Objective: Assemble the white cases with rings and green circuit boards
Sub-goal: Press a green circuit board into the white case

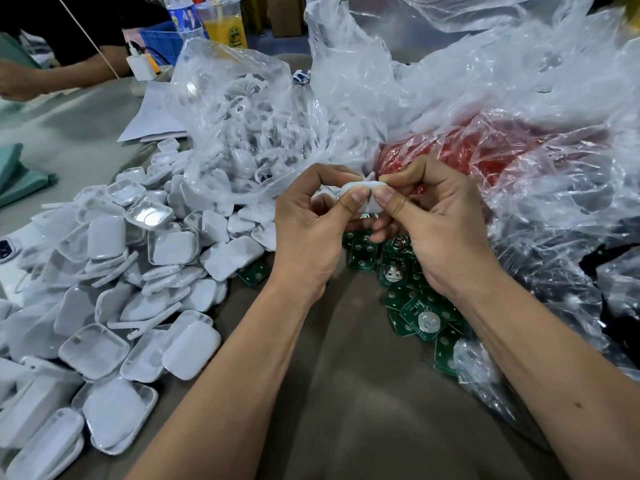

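1. Both hands meet at frame centre, just above the counter (346,393), working one white case (360,188) held between them.
2. Left hand (311,233): grip closed on the case, thumb pressed on its near face, fingers curled behind it.
3. Right hand (436,223): grip also closed on the case, thumb tip pressed beside the left thumb, index finger hooked over the top edge.
4. Thumb tips nearly touch. Most of the case is hidden by fingers; cannot tell if a ring or board is inside it.
5. Green circuit boards (420,317) lie in a loose pile on the counter directly under and lower right of the hands, several with a round silver coin-cell holder face up.
6. Pile of white case shells (145,289) fills the left and lower left, some stacked, some open side up.
7. Clear bag of white rings (242,126) sits upper centre, just behind the left hand, mouth open toward the case pile.
8. Big crumpled clear plastic sheet (519,98) covers the right and upper right, with something red (467,150) under it right behind the hands.
9. Upper left: another person's arm (52,71), a white charger (140,65), a blue crate (162,39), a water bottle (181,15), a cup of orange drink (225,24), white paper sheets (152,116).
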Demonstrator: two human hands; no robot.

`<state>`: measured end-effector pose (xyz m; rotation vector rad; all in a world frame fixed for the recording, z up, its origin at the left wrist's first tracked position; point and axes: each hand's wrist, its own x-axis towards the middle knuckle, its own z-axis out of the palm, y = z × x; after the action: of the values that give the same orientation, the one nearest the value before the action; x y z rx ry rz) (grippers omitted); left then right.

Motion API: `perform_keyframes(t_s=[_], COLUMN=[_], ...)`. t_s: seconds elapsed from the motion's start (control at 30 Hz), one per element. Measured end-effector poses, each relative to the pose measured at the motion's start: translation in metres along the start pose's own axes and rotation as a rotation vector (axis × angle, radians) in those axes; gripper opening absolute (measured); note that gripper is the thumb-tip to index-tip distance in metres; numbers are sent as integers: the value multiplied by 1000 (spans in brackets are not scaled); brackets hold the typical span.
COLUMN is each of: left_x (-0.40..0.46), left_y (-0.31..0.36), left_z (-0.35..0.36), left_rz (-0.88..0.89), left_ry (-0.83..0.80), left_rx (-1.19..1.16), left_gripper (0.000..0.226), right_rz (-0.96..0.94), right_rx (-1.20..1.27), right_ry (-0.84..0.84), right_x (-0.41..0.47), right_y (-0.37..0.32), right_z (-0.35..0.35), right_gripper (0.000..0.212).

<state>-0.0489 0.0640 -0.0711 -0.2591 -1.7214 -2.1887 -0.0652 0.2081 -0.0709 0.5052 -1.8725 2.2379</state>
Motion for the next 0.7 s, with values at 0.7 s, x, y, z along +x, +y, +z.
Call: perform_keyframes(t_s=[0.7], left_x=[7], left_y=[-7], left_z=[-6], left_rz=[0], left_ry=[-14], left_rx=[372], left_gripper=[19], right_rz=[-162], right_rx=[-436], right_ry=[-7], right_x=[6], right_y=[-12], right_z=[-15], right_gripper=[13])
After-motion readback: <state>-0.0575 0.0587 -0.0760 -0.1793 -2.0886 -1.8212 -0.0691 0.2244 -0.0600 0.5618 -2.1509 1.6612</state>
